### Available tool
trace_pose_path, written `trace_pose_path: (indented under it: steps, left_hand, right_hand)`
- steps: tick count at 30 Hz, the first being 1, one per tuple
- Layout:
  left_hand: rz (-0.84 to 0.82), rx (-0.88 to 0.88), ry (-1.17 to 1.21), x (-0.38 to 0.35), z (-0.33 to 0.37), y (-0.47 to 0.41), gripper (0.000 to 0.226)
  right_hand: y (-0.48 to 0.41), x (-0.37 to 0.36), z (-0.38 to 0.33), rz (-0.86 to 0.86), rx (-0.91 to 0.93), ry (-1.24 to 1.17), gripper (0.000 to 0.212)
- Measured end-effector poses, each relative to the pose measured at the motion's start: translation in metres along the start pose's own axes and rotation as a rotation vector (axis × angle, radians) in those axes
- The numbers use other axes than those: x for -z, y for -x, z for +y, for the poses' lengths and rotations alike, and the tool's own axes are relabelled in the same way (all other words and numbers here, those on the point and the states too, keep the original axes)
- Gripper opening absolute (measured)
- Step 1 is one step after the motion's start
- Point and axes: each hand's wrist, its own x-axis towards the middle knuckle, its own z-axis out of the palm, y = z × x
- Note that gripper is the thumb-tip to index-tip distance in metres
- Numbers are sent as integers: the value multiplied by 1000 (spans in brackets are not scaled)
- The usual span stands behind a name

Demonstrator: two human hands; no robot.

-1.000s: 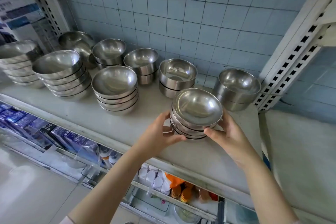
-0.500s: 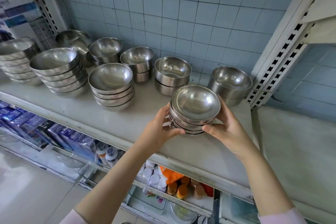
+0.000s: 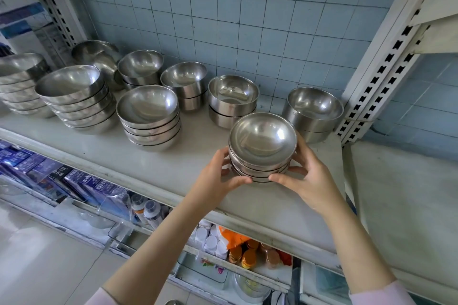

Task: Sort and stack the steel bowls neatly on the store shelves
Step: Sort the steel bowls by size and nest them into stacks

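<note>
1. A short stack of steel bowls (image 3: 262,148) sits on the pale shelf (image 3: 153,161), near its front edge.
2. The left hand (image 3: 218,178) grips the stack's left side, thumb curled under the front.
3. The right hand (image 3: 306,176) grips its right side the same way.
4. More bowl stacks (image 3: 148,116) stand behind and to the left, against the tiled wall (image 3: 247,20).

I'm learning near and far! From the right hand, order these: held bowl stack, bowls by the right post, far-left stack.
1. held bowl stack, gripped by the right hand, front.
2. bowls by the right post, just behind.
3. far-left stack, across to the left.
</note>
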Motion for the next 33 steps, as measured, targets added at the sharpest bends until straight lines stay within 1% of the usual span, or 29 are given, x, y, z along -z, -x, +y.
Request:
trace_pose_path:
  steps: [5, 8, 11, 14, 16, 20, 22, 26, 28, 31, 33]
  left_hand:
    - [4, 5, 16, 1, 0, 0, 96]
    - [9, 6, 43, 0, 0, -1, 97]
    - [25, -6, 79, -2, 3, 0, 89]
    - [51, -21, 85, 3, 2, 3, 90]
    - [79, -21, 94, 11, -1, 4, 82]
    - [139, -25, 86, 40, -8, 7, 68]
    - [169, -29, 81, 56, -13, 7, 65]
    - [188, -15, 88, 79, -24, 7, 66]
    - [173, -33, 103, 84, -27, 7, 66]
    - [136, -80, 130, 88, -23, 9, 78]
    - [133, -116, 161, 86, -18, 10, 78]
  right_hand:
    - [0, 4, -9, -22, 9, 10, 119]
    - [-4, 4, -11, 30, 22, -39, 110]
    - [-6, 3, -8, 52, 7, -117, 109]
    - [-8, -3, -8, 56, 8, -117, 103]
    - [-13, -12, -11, 49, -2, -131, 99]
    - [-31, -42, -17, 19, -25, -191, 106]
    - [-40, -58, -21, -12, -31, -204, 107]
    - [-55, -82, -28, -62, -32, -190, 99]
    - [-58, -88, -31, -72, -27, -179, 98]
    - [-60, -92, -32, -86, -25, -191, 96]
    - [-60, -93, -32, -81, -21, -194, 97]
